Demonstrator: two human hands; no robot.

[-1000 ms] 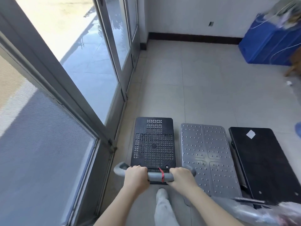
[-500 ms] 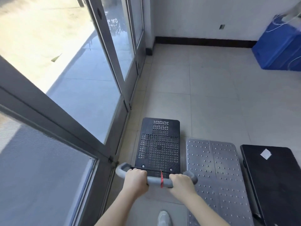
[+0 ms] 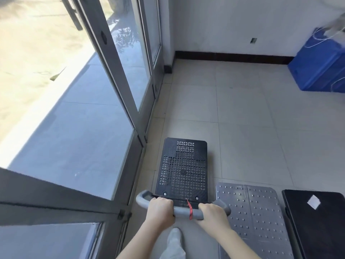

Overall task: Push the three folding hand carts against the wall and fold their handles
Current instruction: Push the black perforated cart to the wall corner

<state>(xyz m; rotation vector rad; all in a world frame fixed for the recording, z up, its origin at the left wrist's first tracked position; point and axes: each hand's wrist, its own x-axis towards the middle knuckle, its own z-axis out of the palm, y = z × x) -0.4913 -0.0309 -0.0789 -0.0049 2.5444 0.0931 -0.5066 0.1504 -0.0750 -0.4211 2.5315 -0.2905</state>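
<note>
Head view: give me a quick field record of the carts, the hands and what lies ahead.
cart in hand: black perforated cart, beside the glass door
handle: grey handle upright, red tie around it
left hand: grip closed on the handle
right hand: grip closed on the handle
other carts: grey studded cart and black flat cart, to the right, lagging behind
far wall: not reached, bare tiled floor ahead
obstacle: blue crate, far right
handles folded: none seen
</note>
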